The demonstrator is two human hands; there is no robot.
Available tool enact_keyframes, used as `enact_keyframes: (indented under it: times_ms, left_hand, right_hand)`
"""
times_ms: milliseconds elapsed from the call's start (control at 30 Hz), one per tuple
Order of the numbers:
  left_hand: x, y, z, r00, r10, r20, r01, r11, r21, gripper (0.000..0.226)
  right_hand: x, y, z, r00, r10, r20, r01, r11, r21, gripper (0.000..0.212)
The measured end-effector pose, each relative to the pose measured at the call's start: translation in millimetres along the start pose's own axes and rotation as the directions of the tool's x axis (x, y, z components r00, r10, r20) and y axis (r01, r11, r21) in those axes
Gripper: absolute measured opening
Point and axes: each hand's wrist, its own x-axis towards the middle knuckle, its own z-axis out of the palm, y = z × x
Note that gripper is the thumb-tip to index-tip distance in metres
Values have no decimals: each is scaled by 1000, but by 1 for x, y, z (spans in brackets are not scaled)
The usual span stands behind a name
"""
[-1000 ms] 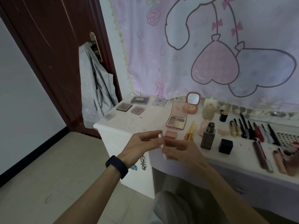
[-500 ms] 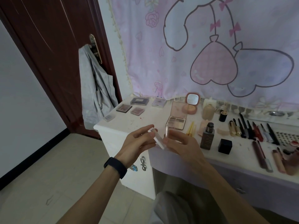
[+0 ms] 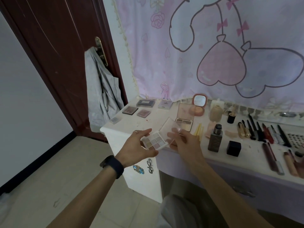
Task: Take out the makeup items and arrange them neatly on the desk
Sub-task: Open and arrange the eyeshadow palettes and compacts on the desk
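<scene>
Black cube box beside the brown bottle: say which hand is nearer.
Right. The right hand holds the eyeshadow palette by its lid, beyond the brown bottle from the black cube box; the left hand grips the palette's other side, farther off.

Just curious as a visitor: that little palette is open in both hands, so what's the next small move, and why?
Probably lower the clear palette onto the bare desk beside the open pink palette. The left hand grips its base, the right hand holds its raised lid, and it hangs unsupported by the desk's front edge.
</scene>
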Motion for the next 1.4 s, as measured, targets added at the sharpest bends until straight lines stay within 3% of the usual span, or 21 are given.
enact_keyframes:
  times_ms: [100,267,467,600,767,933,1133,1300,1400]
  left_hand:
    - [3,6,2,996,85,32,-90,955,282,89]
    - [8,12,11,997,73,40,-84,875,478,93]
    - [16,11,22,998,45,-37,-25,904,427,88]
    - [28,4,20,990,-68,-121,102,948,303,84]
    - [56,-1,16,960,-203,-192,240,951,197,80]
    - [84,1,26,953,-222,-205,277,914,297,81]
    - [95,2,51,956,-242,-168,292,849,440,76]
    - [93,1,57,955,-247,-162,296,786,542,65]
    - [91,-5,56,958,-241,-153,285,826,487,74]
  right_hand:
    - [0,3,1,1000,-9,15,8,1000,12,16]
    - [0,9,0,998,-55,39,55,998,-17,19]
    - [-8,4,-8,994,-107,30,112,956,-273,31]
    - [-26,7,-25,993,-120,25,121,928,-352,18]
    - [-62,15,-58,987,-159,-11,135,871,-472,23]
    - [-88,26,-97,929,-334,-158,150,733,-664,29]
    - [-84,46,-138,825,-452,-338,-9,588,-809,39]
    - [-72,54,-153,768,-549,-329,6,521,-853,59]
    - [-64,53,-152,779,-541,-317,22,529,-848,66]
